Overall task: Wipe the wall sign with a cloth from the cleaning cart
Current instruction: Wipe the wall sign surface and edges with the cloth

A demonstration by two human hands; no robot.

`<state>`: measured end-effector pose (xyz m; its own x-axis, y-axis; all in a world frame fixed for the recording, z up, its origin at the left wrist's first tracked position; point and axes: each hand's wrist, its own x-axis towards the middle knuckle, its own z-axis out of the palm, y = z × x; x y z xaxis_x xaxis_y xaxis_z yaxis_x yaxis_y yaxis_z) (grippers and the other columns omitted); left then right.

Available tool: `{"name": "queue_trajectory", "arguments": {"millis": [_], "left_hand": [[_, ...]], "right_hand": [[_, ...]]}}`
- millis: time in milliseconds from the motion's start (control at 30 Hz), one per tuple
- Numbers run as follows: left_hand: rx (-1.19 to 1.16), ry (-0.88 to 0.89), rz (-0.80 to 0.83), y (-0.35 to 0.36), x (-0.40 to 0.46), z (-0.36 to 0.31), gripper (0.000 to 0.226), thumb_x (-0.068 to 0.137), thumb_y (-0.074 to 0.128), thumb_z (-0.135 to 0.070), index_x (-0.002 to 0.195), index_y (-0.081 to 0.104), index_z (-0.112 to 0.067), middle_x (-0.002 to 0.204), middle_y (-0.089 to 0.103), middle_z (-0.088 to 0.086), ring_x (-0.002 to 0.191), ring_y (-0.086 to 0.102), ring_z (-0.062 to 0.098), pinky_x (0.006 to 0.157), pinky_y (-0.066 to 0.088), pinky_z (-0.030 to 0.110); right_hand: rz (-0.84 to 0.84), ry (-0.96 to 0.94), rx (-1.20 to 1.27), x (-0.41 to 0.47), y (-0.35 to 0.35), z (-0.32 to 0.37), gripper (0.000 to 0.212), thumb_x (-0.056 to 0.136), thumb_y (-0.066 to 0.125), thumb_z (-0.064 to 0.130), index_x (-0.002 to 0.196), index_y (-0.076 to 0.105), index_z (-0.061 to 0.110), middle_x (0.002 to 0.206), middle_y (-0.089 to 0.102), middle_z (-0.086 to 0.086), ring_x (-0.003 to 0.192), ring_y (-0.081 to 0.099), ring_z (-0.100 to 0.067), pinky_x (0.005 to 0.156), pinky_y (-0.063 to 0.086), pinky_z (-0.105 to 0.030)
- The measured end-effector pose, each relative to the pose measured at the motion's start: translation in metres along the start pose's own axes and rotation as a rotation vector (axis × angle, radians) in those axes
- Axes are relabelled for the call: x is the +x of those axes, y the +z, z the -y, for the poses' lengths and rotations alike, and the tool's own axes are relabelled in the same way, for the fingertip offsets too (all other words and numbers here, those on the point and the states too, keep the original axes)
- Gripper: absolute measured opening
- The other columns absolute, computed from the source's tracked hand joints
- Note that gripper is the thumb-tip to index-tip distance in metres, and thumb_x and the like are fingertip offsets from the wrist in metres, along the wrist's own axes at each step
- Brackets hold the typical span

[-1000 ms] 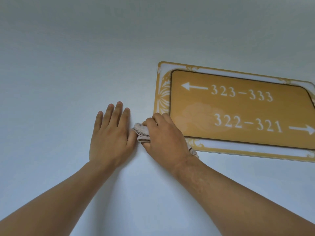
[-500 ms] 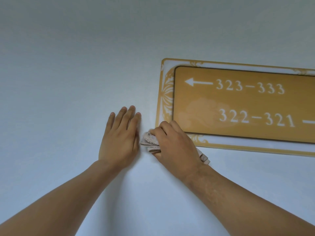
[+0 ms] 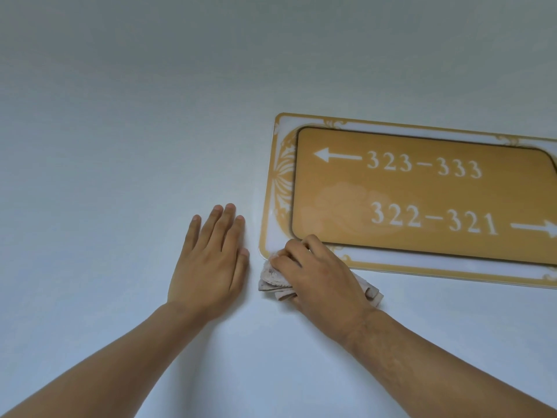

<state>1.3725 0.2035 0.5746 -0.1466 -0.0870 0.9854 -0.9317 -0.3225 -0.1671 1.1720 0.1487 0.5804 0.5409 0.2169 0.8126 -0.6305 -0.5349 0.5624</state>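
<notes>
A gold wall sign (image 3: 422, 194) with white arrows and the room numbers 323-333 and 322-321 hangs on the pale wall, its right end cut off by the frame. My right hand (image 3: 319, 273) presses a folded, pale, worn cloth (image 3: 272, 280) against the sign's lower left corner. The cloth sticks out left of the fingers and again by the wrist. My left hand (image 3: 211, 257) lies flat on the wall just left of the sign, fingers together, holding nothing. A faint smear shows on the sign's gold panel near the lower left.
The plain white wall (image 3: 120, 131) fills the rest of the view. No cart or other object is visible.
My right hand has slid the cloth along the sign's lower left corner and bottom border. My left hand has stayed flat on the wall. The view has shifted slightly.
</notes>
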Motion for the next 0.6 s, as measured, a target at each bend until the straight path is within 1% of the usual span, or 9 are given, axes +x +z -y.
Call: {"name": "queue_trajectory", "arguments": {"millis": [33,100,167,233,300,333,433,533,600], "left_hand": [[0.003,0.000,0.004,0.000,0.000,-0.001,0.059,0.100,0.022,-0.034,0.150,0.035,-0.004,0.160,0.028,0.014,0.151,0.019,0.028,0.120,0.017,0.053],[0.015,0.002,0.013,0.000,0.001,-0.001,0.060,0.099,0.025,-0.034,0.149,0.036,-0.004,0.160,0.028,0.015,0.150,0.019,0.029,0.120,0.017,0.054],[0.019,-0.007,0.014,-0.001,0.000,-0.002,0.061,0.097,0.027,-0.034,0.148,0.038,-0.003,0.159,0.030,0.016,0.150,0.021,0.030,0.120,0.018,0.054],[0.004,-0.050,0.007,-0.001,0.000,-0.008,0.062,0.095,0.028,-0.033,0.147,0.039,-0.002,0.159,0.029,0.016,0.150,0.021,0.030,0.120,0.017,0.054],[-0.042,-0.117,0.001,0.000,0.000,-0.020,0.064,0.093,0.027,-0.033,0.148,0.037,-0.001,0.160,0.027,0.017,0.150,0.019,0.030,0.121,0.014,0.053],[-0.059,-0.137,0.000,0.002,-0.001,-0.028,0.065,0.093,0.027,-0.034,0.148,0.036,-0.001,0.160,0.026,0.018,0.150,0.018,0.031,0.122,0.012,0.053],[-0.057,-0.109,-0.010,0.008,-0.003,-0.043,0.068,0.093,0.028,-0.041,0.147,0.036,0.000,0.159,0.027,0.021,0.150,0.017,0.032,0.121,0.013,0.053],[-0.079,-0.085,-0.043,0.012,-0.002,-0.047,0.073,0.092,0.032,-0.046,0.149,0.030,-0.001,0.159,0.025,0.019,0.150,0.017,0.030,0.121,0.014,0.053],[-0.090,-0.064,-0.057,0.013,-0.002,-0.047,0.077,0.091,0.035,-0.048,0.152,0.023,-0.003,0.161,0.021,0.018,0.151,0.016,0.027,0.121,0.014,0.053]], "right_hand": [[-0.001,0.009,-0.008,-0.002,-0.002,-0.002,0.040,0.064,0.077,0.012,0.101,0.070,0.024,0.097,0.061,0.007,0.084,0.055,-0.018,0.067,0.034,-0.018],[0.000,0.007,-0.029,-0.004,-0.003,-0.006,0.041,0.060,0.079,0.014,0.098,0.070,0.026,0.095,0.061,0.009,0.082,0.055,-0.017,0.065,0.025,-0.018],[-0.014,-0.015,-0.034,-0.004,-0.001,-0.008,0.040,0.061,0.079,0.011,0.098,0.071,0.025,0.095,0.062,0.008,0.081,0.056,-0.018,0.065,0.023,-0.019],[-0.029,-0.044,-0.031,-0.003,0.000,-0.011,0.040,0.062,0.078,0.007,0.099,0.071,0.022,0.096,0.062,0.005,0.082,0.056,-0.020,0.063,0.034,-0.020],[-0.022,-0.078,-0.009,-0.005,0.002,-0.019,0.041,0.068,0.073,0.002,0.105,0.068,0.018,0.100,0.061,0.002,0.085,0.054,-0.023,0.067,0.047,-0.026],[-0.013,-0.086,-0.008,-0.007,0.002,-0.024,0.041,0.071,0.069,-0.001,0.108,0.067,0.017,0.102,0.060,0.001,0.087,0.052,-0.023,0.071,0.050,-0.030],[-0.001,-0.099,-0.026,-0.015,-0.002,-0.041,0.041,0.074,0.061,-0.004,0.110,0.065,0.016,0.105,0.059,0.000,0.090,0.051,-0.024,0.076,0.049,-0.033],[-0.014,-0.106,-0.024,-0.025,-0.004,-0.058,0.041,0.072,0.061,-0.006,0.106,0.066,0.017,0.103,0.060,0.000,0.087,0.052,-0.024,0.072,0.048,-0.031],[-0.034,-0.104,-0.005,-0.031,-0.005,-0.067,0.040,0.071,0.061,-0.007,0.103,0.067,0.017,0.101,0.061,0.000,0.085,0.052,-0.024,0.068,0.047,-0.030]]}}
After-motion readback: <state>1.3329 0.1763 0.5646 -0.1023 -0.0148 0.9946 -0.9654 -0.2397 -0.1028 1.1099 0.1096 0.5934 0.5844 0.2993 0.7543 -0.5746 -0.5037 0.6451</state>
